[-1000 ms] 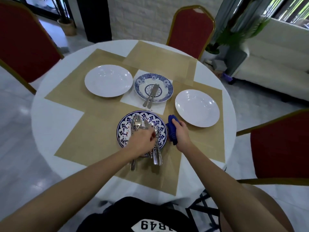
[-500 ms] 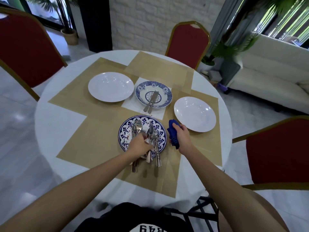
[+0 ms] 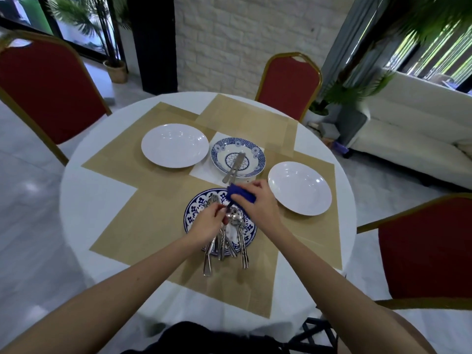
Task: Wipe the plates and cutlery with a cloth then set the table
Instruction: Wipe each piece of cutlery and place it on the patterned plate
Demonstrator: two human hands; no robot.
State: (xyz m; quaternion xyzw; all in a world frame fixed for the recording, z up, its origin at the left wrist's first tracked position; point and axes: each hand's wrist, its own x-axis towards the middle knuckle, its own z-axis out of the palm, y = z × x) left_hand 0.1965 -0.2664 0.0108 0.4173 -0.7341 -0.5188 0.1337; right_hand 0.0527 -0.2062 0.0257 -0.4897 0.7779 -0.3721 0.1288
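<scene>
A blue-patterned plate (image 3: 194, 213) lies near me on the round table, with a heap of spoons and forks (image 3: 224, 247) across it. My left hand (image 3: 208, 222) pinches one spoon (image 3: 233, 217) by its neck just above the heap. My right hand (image 3: 256, 204) holds a blue cloth (image 3: 241, 194) folded around that spoon's handle. A second blue-patterned plate (image 3: 255, 154) at the table's middle carries two knives (image 3: 235, 167). White plates sit at the left (image 3: 175, 145) and right (image 3: 300, 187).
Tan placemats (image 3: 143, 226) cover the white tablecloth (image 3: 89, 200). Red chairs stand at the left (image 3: 48, 93), far side (image 3: 288, 85) and right (image 3: 429, 249). A white sofa (image 3: 413, 129) and potted plants lie beyond the table.
My right hand has come in from beside the plate to over it and closed the cloth on a spoon. My left hand has lifted that spoon out of the heap.
</scene>
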